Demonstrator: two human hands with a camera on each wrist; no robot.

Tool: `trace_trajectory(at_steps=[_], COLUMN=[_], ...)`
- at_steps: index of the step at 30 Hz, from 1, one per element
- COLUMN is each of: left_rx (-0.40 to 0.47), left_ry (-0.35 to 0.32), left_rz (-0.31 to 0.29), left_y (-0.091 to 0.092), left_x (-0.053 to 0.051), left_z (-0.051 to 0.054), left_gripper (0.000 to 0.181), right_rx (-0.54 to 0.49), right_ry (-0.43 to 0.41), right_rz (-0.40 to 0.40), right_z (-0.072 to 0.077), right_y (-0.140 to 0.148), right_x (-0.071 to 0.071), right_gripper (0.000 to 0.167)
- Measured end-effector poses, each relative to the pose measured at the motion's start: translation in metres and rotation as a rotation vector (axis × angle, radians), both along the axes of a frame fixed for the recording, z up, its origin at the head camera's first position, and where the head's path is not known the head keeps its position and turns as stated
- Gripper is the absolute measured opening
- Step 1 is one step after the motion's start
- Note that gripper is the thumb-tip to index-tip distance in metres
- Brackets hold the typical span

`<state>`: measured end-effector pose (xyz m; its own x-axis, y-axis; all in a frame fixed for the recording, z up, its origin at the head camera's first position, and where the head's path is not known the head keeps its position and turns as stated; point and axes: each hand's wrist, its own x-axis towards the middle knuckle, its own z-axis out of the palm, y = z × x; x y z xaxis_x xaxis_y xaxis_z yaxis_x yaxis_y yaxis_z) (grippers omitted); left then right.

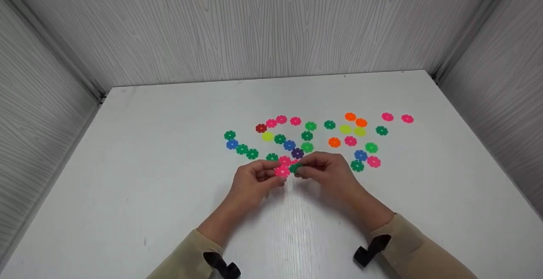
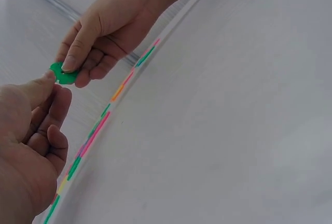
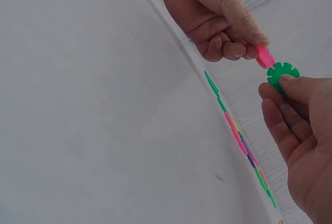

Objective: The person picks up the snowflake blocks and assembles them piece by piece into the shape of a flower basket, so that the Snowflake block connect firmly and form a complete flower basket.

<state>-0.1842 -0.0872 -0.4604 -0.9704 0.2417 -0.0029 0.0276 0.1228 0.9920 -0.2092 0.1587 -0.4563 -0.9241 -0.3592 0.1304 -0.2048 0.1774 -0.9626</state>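
Observation:
My left hand [image 1: 253, 182] pinches a pink notched disc [image 1: 282, 171] between thumb and fingers; the disc also shows in the right wrist view as a pink piece [image 3: 265, 56]. Opposite it, my right hand [image 1: 331, 174] pinches a green notched disc [image 3: 283, 73] by its edge. The two discs meet at their rims above the table, the green one turned at an angle to the pink. From the left wrist view, the green disc [image 2: 63, 73] hides most of the pink one. Just beyond the hands lie more pink discs [image 1: 285, 160], partly covered by the fingers.
Several flat notched discs lie spread over the white table [image 1: 148, 177], among them a blue disc [image 1: 232, 144], a dark red disc [image 1: 261, 128], a purple disc [image 1: 297, 153] and an orange disc [image 1: 334, 142]. Wood-grain panels [image 1: 254, 29] wall the table at the back and sides.

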Motion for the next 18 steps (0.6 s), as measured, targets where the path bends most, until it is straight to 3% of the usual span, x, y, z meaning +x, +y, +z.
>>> trace_trajectory(at_steps=[8, 18], left_rx=[0.048, 0.102], left_ry=[-0.008, 0.039], left_rz=[-0.001, -0.058], left_y=[0.0009, 0.0013], left_x=[-0.0005, -0.0013], left_z=[0.0003, -0.0033], left_gripper=[0.041, 0.033], right_rx=[-0.014, -0.034], right_ry=[0.002, 0.047], right_rz=[0.011, 0.05], right_z=[0.0009, 0.0028], right_y=[-0.0015, -0.0027], right_x=[0.0011, 0.0032], right_gripper=[0.013, 0.014])
